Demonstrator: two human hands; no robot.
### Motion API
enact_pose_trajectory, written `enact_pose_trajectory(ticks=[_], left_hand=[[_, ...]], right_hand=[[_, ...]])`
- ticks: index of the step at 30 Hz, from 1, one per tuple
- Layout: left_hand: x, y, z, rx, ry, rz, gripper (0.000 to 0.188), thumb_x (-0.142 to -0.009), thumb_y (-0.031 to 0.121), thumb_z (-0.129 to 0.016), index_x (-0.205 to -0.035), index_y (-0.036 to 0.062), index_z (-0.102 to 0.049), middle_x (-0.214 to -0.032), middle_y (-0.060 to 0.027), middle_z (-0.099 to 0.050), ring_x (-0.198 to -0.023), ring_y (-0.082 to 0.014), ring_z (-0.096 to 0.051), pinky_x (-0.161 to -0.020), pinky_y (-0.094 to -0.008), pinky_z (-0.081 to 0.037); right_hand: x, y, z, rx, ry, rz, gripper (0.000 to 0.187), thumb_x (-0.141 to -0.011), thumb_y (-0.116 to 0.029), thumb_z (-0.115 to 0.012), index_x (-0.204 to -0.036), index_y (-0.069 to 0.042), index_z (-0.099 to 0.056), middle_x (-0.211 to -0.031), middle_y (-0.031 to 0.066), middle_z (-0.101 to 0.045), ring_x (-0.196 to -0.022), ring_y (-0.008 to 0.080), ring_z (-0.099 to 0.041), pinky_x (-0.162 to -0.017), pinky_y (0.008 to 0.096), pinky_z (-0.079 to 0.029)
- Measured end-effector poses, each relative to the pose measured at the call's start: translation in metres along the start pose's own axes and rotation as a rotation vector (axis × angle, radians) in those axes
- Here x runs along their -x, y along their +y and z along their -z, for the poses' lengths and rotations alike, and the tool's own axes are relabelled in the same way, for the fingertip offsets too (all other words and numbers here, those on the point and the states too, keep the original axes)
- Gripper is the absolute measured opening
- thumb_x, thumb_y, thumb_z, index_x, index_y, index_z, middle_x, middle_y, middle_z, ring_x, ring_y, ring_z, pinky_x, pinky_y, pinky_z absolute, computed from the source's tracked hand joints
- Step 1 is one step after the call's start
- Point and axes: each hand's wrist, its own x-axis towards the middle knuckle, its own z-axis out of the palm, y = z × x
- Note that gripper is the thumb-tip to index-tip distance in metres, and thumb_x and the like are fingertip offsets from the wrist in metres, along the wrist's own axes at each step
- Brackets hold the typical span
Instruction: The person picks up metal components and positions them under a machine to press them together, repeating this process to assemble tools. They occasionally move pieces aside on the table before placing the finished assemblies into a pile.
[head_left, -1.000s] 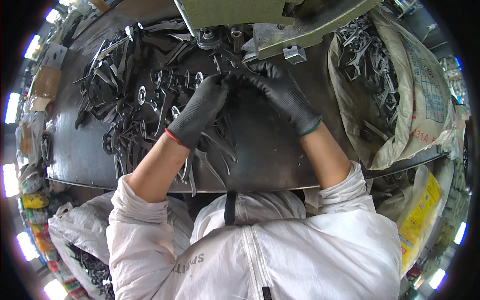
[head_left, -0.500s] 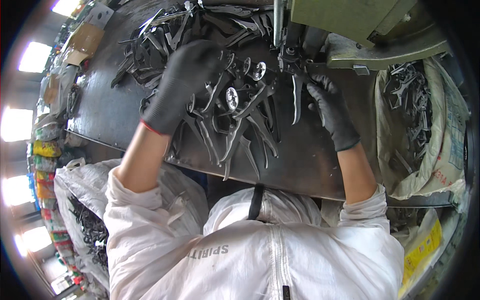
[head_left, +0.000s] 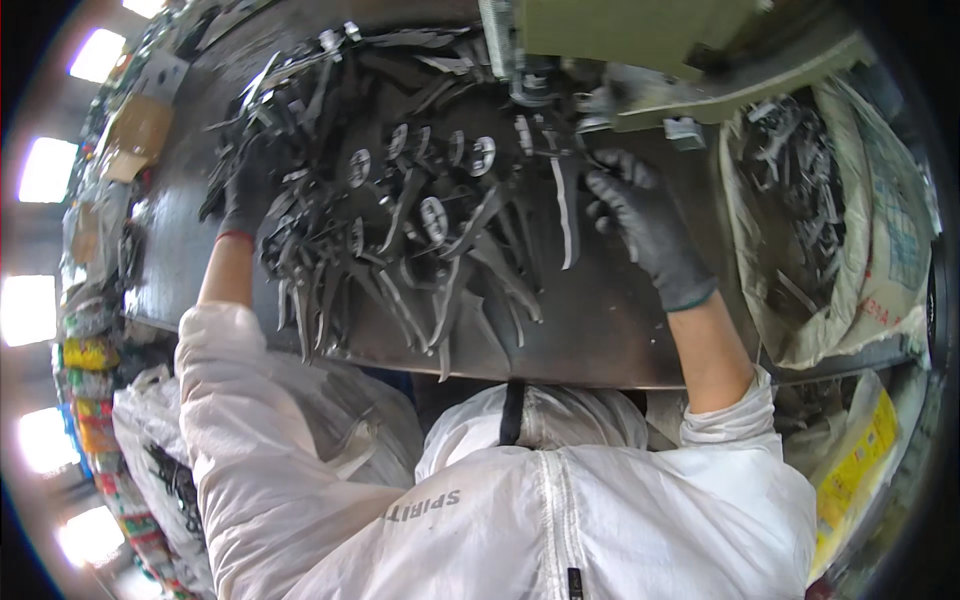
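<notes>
My left hand point(head_left: 243, 197), in a dark glove, reaches into a heap of dark metal handle pieces point(head_left: 310, 110) at the far left. Its fingers are lost among the parts and blur. At the press, my right hand point(head_left: 648, 225), also gloved, has its fingers curled at a pair of locking pliers point(head_left: 565, 215), whose pale handle hangs down toward me. What lies under the fingertips is partly hidden. Between my hands, several part-assembled locking pliers point(head_left: 455, 265) lie in overlapping rows, handles toward me, some with shiny round ends.
A green press point(head_left: 620, 40) overhangs the far side of the steel table point(head_left: 630, 345). On the right stands an open woven sack point(head_left: 745, 250) of small metal parts. White plastic bags point(head_left: 330, 410) sit below the near left edge. A cardboard box point(head_left: 138, 130) is far left.
My left hand has moved left, from above the pliers to the heap of handle pieces. My right hand stays by the press at the hanging pliers. The whole view has shifted slightly.
</notes>
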Motion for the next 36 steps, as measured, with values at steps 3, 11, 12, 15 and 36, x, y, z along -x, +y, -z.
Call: enact_pose_trajectory(ticks=[3, 11, 12, 15, 36], left_hand=[[-0.001, 0.013, 0.005, 0.053, -0.023, -0.07, 0.054, -0.088, 0.013, -0.072, -0.14, 0.0087, -0.057, -0.144, -0.0163, -0.056, -0.133, -0.0349, -0.054, -0.112, -0.0414, -0.045], [-0.025, 0.034, 0.026, 0.258, 0.434, 0.126, 0.032, -0.104, 0.024, -0.061, -0.13, 0.0053, -0.064, -0.126, -0.0135, -0.067, -0.112, -0.0185, -0.064, -0.098, -0.036, -0.051], [-0.027, 0.041, 0.023, 0.136, 0.484, 0.127, 0.035, -0.106, 0.028, -0.06, -0.129, 0.0031, -0.064, -0.118, -0.0121, -0.07, -0.103, -0.0124, -0.063, -0.092, -0.0332, -0.052], [-0.049, 0.074, 0.008, -0.141, 0.443, 0.32, 0.037, -0.104, 0.031, -0.063, -0.125, 0.0013, -0.065, -0.111, -0.0111, -0.072, -0.099, -0.0166, -0.065, -0.09, -0.0333, -0.052], [-0.018, 0.275, 0.01, 0.305, 0.249, -0.01, 0.028, -0.099, 0.011, -0.066, -0.125, 0.002, -0.057, -0.101, -0.0013, -0.066, -0.083, -0.0072, -0.06, -0.068, -0.0227, -0.048]], right_hand=[[0.002, -0.008, 0.001, 0.013, 0.013, 0.017, 0.024, -0.102, -0.015, -0.064, -0.121, -0.001, -0.063, -0.093, 0.0012, -0.067, -0.069, 0.0049, -0.061, -0.057, 0.0209, -0.051], [0.005, -0.016, -0.002, 0.1, 0.063, -0.071, 0.026, -0.103, -0.017, -0.063, -0.123, 0.0, -0.063, -0.094, 0.0019, -0.068, -0.069, 0.0047, -0.063, -0.059, 0.0215, -0.056], [0.002, -0.014, -0.001, 0.09, 0.053, -0.065, 0.025, -0.103, -0.017, -0.063, -0.123, 0.0, -0.062, -0.093, 0.0019, -0.068, -0.068, 0.0047, -0.063, -0.059, 0.0214, -0.056], [0.001, -0.012, 0.004, 0.119, 0.056, -0.055, 0.025, -0.104, -0.016, -0.062, -0.123, 0.0, -0.062, -0.092, 0.0021, -0.068, -0.067, 0.0049, -0.063, -0.059, 0.0216, -0.056], [0.009, 0.021, 0.011, 0.214, 0.213, -0.001, 0.033, -0.102, -0.021, -0.062, -0.129, -0.002, -0.059, -0.088, 0.0015, -0.062, -0.073, 0.0072, -0.06, -0.063, 0.026, -0.055]])
